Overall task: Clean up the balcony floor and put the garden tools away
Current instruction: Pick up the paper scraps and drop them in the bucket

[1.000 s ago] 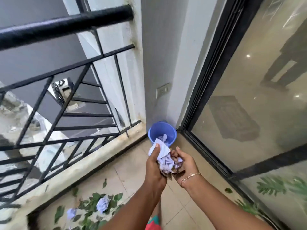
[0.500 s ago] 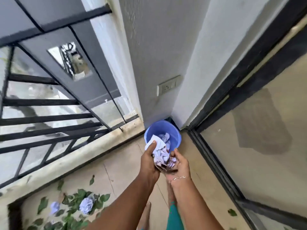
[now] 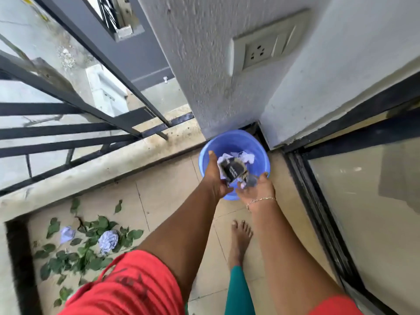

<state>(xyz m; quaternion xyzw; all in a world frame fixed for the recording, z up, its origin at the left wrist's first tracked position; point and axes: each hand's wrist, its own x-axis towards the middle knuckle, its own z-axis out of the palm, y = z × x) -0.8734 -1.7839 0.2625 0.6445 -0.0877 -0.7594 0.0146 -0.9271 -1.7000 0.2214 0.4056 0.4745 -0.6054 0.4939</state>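
Both hands over blue bucket (image 3: 236,142) in far corner | left hand (image 3: 214,176) clutches crumpled litter (image 3: 233,170) | right hand (image 3: 258,189) cupped open beneath | green leaves (image 3: 91,251), paper balls (image 3: 108,241) on floor near left

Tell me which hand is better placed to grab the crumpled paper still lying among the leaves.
Left, probably. The crumpled paper and leaves lie on the left hand's side; the right hand would cross the body.

Bright, even daylight, shadows soft. Motion blur over whole frame, strongest on railing (image 3: 68,105). Wide-angle bending at edges. Pale reflections on glass door (image 3: 368,212).
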